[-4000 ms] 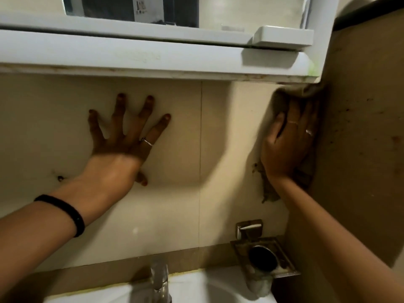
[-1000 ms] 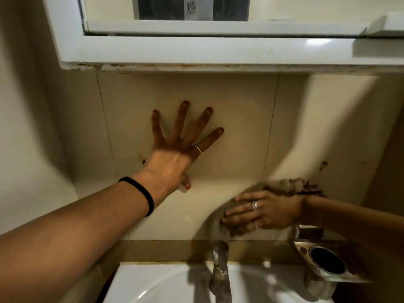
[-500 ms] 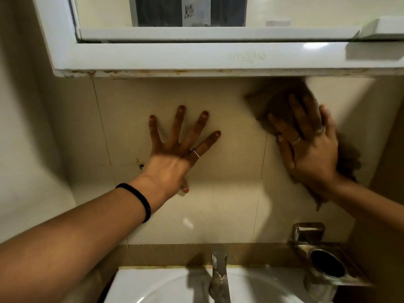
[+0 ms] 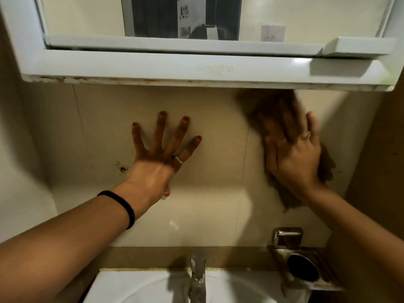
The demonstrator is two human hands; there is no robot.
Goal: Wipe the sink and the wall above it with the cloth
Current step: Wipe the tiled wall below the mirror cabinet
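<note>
- Step: wiping the wall (image 4: 209, 171) above the sink (image 4: 140, 287); sink itself looks not yet started, as a guess.
- R hand (image 4: 293, 158) flat on the brown cloth (image 4: 275, 114), fingers straight, pressing it to the tile just under the cabinet (image 4: 153, 68), right end. Blurred, so mid-stroke.
- L hand (image 4: 157, 158) splayed flat on the wall below the cabinet's middle, fingers straight, holding nothing; a brace, prob.
- Next: sweep the cloth across or down under the cabinet w/ steady press; L hand must shift off its patch for that tile to get wiped. Dark mark (image 4: 122, 169) just left of the L wrist needs a pass.
- Vs 0.5 s ago: cloth and R hand about the same spot under the cabinet, slightly lower; L hand unmoved.
</note>
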